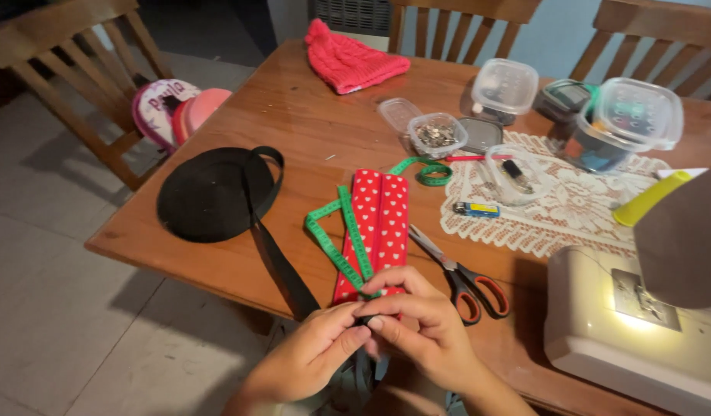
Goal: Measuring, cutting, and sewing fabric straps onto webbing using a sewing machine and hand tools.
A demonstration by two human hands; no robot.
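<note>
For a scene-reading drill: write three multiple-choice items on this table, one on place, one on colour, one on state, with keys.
1. Where do the scissors with red-and-black handles lie?
A. right of the red heart-print fabric strip
B. on the black webbing roll
C. on the chair

2. What colour is the flexible measuring tape?
A. yellow
B. green
C. white

3. How are the left hand and right hand?
A. apart
B. flat on the table
C. fingertips together at the strip's near end

Key: 1 A, scissors beside the strip; 2 B, plainly green; 3 C, both pinch there.

Scissors (pixel 463 279) lie between fabric strip (pixel 378 223) and sewing machine (pixel 632 323).
</note>
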